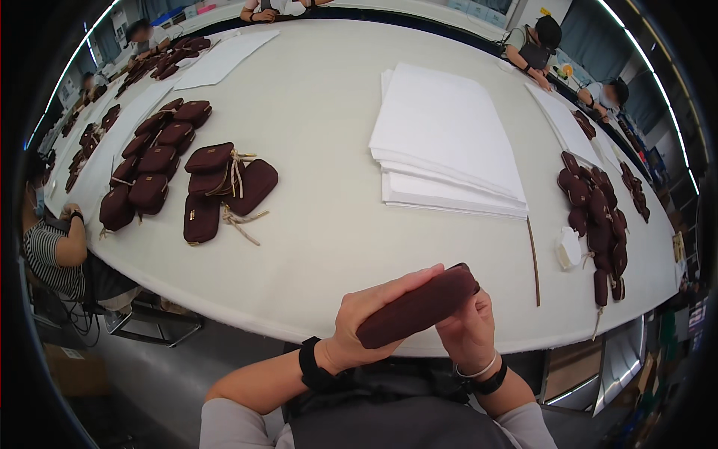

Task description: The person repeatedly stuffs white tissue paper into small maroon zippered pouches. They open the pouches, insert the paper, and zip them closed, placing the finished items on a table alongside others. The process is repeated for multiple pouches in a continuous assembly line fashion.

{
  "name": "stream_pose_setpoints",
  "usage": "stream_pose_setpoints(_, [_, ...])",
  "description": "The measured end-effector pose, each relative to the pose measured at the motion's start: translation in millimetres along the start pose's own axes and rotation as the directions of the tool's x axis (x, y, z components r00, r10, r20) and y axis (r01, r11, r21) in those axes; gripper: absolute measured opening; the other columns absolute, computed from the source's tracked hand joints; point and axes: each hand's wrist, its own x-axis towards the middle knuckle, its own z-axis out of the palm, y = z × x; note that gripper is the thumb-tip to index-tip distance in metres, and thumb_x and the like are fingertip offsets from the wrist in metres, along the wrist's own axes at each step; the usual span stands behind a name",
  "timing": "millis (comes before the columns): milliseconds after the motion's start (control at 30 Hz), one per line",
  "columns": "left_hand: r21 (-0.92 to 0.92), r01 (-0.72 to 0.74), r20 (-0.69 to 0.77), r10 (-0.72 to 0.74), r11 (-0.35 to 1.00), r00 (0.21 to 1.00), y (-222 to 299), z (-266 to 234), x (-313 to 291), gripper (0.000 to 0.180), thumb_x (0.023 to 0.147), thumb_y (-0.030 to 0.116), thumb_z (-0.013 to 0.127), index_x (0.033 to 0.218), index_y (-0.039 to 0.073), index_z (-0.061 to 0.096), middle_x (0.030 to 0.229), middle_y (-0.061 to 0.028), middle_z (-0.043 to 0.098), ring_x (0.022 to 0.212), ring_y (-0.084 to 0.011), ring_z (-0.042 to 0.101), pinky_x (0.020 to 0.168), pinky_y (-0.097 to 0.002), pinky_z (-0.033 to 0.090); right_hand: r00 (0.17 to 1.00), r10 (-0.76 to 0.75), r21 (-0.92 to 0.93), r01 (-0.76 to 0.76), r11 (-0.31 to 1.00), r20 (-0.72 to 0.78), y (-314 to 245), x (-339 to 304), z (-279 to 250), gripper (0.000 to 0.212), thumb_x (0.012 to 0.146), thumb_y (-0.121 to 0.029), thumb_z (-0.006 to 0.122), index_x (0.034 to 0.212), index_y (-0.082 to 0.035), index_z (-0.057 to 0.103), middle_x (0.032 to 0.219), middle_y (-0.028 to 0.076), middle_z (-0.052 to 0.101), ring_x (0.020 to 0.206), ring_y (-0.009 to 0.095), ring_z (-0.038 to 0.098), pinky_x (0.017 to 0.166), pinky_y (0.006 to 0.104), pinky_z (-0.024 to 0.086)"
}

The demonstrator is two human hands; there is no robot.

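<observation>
A dark maroon zip pouch (416,308) is held up in front of me at the near edge of the table, tilted with its right end higher. Wrapped around its left side is my left hand (357,318), thumb along the upper edge. At the pouch's right end my right hand (471,329) has its fingers curled against it; a small dark bit sticks out there, too small to make out. More maroon pouches (258,185) with beige cords lie in a loose group to the left, beside rows of similar pouches (158,159).
A stack of white sheets (449,135) lies at the middle right, with a thin brown stick (534,262) by its corner. Farther right are a white roll-like piece (568,248) and a pile of pouches (600,217). Several people sit around the white table (314,150).
</observation>
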Motion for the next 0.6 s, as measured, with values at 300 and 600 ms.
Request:
stream_pose_setpoints(300, [-0.054, -0.026, 0.028, 0.028, 0.998, 0.999, -4.4, 8.6, -2.4, 0.053, 0.084, -0.004, 0.072, 0.135, -0.001, 0.058, 0.135, -0.018, 0.064, 0.118, -0.0272, 0.067, 0.099, -0.0332, 0.054, 0.997, 0.016, 0.097, -0.024, 0.995, 0.081, 0.5, -5.4, -9.5, 0.037, 0.103, -0.026, 0.059, 0.129, 0.0, 0.06, 0.126, 0.011, 0.066, 0.117, 0.022, 0.062, 0.102, 0.0397, 0.049])
stream_pose_setpoints(600, [-0.143, 0.34, 0.086, -0.331, 0.929, 0.94, -41.1, 21.6, -22.6, 0.053, 0.087, 0.017, 0.081, 0.132, 0.002, 0.058, 0.112, -0.0104, 0.071, 0.102, -0.0208, 0.068, 0.091, -0.0329, 0.053, 0.981, -0.195, -0.614, 0.138, 0.777, -0.025, -17.2, 11.2, -1.1, 0.026, 0.1, -0.016, 0.065, 0.112, 0.006, 0.068, 0.101, 0.01, 0.073, 0.092, 0.016, 0.068, 0.081, 0.0282, 0.052])
